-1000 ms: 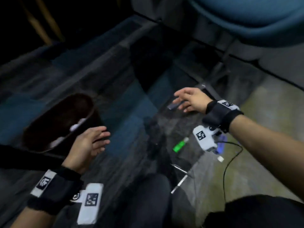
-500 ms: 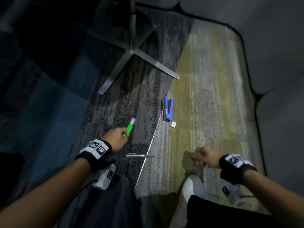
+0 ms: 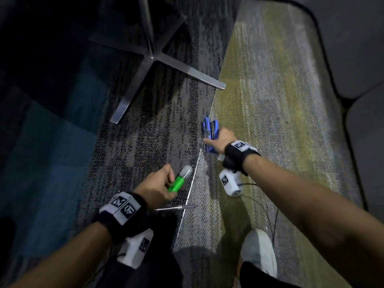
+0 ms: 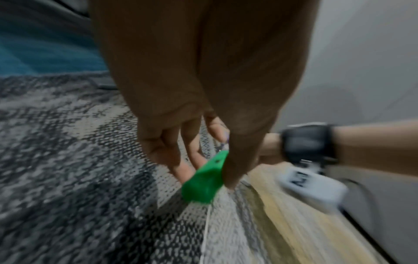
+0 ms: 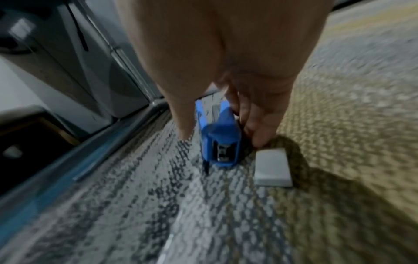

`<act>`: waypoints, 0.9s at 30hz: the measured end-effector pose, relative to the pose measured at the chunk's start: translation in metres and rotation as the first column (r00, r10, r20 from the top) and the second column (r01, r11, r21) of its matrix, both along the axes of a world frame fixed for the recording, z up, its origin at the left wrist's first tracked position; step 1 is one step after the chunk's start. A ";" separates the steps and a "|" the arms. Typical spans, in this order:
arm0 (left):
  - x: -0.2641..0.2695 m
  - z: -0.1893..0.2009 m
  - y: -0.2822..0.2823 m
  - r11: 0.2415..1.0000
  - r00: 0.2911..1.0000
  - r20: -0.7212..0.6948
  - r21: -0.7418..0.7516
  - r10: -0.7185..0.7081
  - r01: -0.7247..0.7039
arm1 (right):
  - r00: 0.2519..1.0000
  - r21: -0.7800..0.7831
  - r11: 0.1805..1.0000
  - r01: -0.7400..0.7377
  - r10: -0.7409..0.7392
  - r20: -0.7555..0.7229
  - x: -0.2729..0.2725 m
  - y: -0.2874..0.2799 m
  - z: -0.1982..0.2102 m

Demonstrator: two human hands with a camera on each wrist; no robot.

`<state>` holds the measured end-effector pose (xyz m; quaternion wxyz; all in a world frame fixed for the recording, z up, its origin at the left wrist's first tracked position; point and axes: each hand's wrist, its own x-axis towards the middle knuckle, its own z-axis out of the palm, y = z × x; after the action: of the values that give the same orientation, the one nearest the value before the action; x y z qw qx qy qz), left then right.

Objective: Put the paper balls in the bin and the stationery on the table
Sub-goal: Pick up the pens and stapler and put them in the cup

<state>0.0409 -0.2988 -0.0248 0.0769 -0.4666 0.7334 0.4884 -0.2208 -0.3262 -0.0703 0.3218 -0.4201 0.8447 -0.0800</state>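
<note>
Two hands at work on the carpet [image 3: 270, 113], near a metal chair base [image 3: 153, 59]; the stationery-gathering step is in hand, no bin or table in view. Right hand [image 3: 219, 139] is closed round the blue stapler [image 3: 209, 133], thumb one side, fingers the other; the stapler lies on the carpet seam, long axis running away from the person; which end is its nose, too blurred to say. Left hand [image 3: 155, 187] pinches the green marker [image 3: 177, 182], which seems lifted clear of the floor, pale cap pointing up and away, axis on a slight diagonal. A silver pen [image 3: 176, 208] lies crosswise just beside the left hand. A small white eraser [image 5: 272, 167] sits just beside the stapler. Next move likely calls for lifting both and carrying them to the table, then returning for the pen and eraser.
</note>
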 end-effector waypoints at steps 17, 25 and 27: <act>-0.039 -0.047 0.000 0.713 0.654 0.490 -0.089 -0.576 0.695 | 0.922 -0.009 0.944 0.328 -0.319 0.218 -0.016 0.079 0.000; -0.058 0.003 -0.022 0.849 0.819 -0.358 0.457 0.448 -0.265 | 0.979 -0.110 0.985 0.136 -0.151 -0.140 0.001 0.070 -0.018; -0.061 0.005 -0.019 0.817 0.771 -0.376 0.488 0.514 -0.307 | 0.978 -0.106 0.991 0.082 -0.100 -0.183 0.001 0.069 -0.017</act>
<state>-0.0203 -0.3175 -0.0202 -0.1299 -0.4527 0.4896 0.7338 -0.2199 -0.2575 -0.0877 0.2155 -0.4017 0.8849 -0.0957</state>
